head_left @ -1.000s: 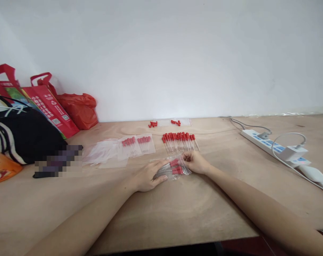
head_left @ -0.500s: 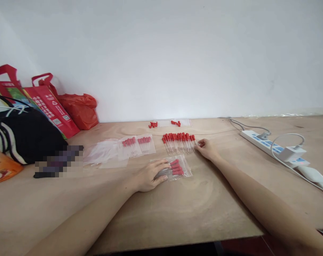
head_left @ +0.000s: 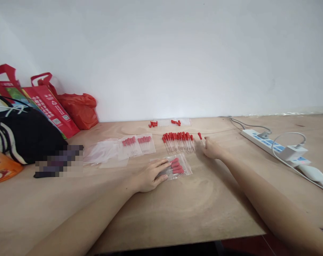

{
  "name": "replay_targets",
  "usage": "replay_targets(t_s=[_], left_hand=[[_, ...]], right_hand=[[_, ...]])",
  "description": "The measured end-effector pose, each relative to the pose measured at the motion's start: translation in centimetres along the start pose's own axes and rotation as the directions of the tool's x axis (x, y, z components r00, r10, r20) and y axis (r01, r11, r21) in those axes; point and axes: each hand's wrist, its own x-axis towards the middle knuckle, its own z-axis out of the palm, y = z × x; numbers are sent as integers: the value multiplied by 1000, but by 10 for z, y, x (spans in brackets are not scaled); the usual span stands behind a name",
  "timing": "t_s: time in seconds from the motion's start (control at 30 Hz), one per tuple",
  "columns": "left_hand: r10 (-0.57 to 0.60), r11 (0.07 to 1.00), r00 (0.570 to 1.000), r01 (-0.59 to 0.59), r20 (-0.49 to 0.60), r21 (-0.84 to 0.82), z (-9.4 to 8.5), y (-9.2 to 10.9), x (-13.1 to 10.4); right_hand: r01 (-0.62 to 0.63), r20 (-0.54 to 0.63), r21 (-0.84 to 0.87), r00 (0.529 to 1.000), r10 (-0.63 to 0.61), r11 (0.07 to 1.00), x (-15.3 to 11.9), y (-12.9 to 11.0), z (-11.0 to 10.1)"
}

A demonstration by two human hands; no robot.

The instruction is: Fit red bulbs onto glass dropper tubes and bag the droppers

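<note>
My right hand [head_left: 211,147] pinches one glass dropper by its clear tube; its red rubber bulb [head_left: 200,136] points up and away from me. Just left of it lies a row of several red-bulbed droppers [head_left: 178,142] side by side on the table. My left hand [head_left: 152,175] grips a clear zip bag [head_left: 187,166], thumb at the near side and fingers over the top. Several droppers are inside, their red bulbs [head_left: 176,166] toward the bag's right end; my fingers partly hide their tubes.
Two filled bags [head_left: 144,145] lie left of the row, beside a pile of flat clear bags [head_left: 104,151]. Loose red bulbs [head_left: 153,124] sit near the wall. A power strip [head_left: 275,146] with cables stands right; a black bag [head_left: 30,131] and red bags [head_left: 80,110] stand left.
My right hand has moved slightly right, drawing one dropper away from the right end of the row. My left hand stays on the bag.
</note>
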Motion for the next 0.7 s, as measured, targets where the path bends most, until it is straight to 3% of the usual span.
replay_targets(t_s=[0.07,0.13,0.23,0.33,0.7], left_hand=[[-7,1000,1000,7,-4,3,0,0,0],[-15,1000,1000,15,-7,1,0,1,1],[-15,1000,1000,15,-7,-8,-1,1,0],[2,1000,1000,-2,-3,-22,-1,0,0],[11,999,999,-12,-34,-36,1,-2,0]], right_hand=[[-23,96,213,995,3,977,-9,-7,-5],[-49,162,464,986,-30,884,-18,-16,-7],[-38,117,718,991,-66,695,-30,-32,-5],[-30,60,803,998,-31,596,-34,-41,4],[5,-16,917,1000,23,399,-34,-54,39]])
